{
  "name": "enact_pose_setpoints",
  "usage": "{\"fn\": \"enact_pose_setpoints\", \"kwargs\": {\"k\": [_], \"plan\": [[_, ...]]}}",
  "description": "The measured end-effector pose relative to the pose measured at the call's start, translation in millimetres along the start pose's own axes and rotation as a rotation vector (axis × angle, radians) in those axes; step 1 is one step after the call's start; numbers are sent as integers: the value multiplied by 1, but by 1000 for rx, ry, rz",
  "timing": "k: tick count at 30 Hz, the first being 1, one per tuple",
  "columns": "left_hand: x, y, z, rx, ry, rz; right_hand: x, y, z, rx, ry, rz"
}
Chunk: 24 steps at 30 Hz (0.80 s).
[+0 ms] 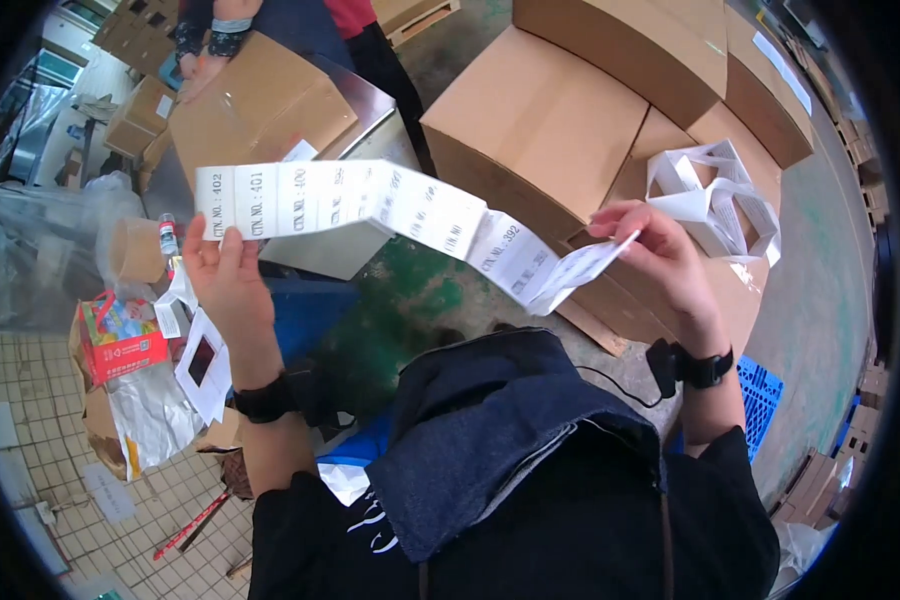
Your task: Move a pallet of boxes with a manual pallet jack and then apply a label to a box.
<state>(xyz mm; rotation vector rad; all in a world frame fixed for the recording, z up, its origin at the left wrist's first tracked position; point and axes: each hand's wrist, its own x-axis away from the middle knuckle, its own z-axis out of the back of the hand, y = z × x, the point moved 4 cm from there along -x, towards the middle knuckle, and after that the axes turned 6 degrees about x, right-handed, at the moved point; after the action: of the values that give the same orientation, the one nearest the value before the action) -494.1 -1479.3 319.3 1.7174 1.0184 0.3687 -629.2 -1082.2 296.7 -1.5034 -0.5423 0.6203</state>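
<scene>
Stretching a folded label strip (370,205), the left hand (225,275) and right hand (660,250) each pinch an end; separating one label likely follows.

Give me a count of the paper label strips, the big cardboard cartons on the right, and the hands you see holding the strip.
Paper label strips: 2, the long strip held up by both hands and the crumpled strip lying on a carton
Big cardboard cartons on the right: 4
Hands on the strip: 2, left hand and right hand
Total: 8
</scene>
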Motion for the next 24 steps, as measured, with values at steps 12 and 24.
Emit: {"fn": "enact_pose_setpoints", "kwargs": {"k": [12,24], "plan": [[-19,50,10,-306,-115,-263,57,67,17,314,66,-339],[-4,55,6,-494,-211,-376,112,125,-8,812,-152,-574]]}}
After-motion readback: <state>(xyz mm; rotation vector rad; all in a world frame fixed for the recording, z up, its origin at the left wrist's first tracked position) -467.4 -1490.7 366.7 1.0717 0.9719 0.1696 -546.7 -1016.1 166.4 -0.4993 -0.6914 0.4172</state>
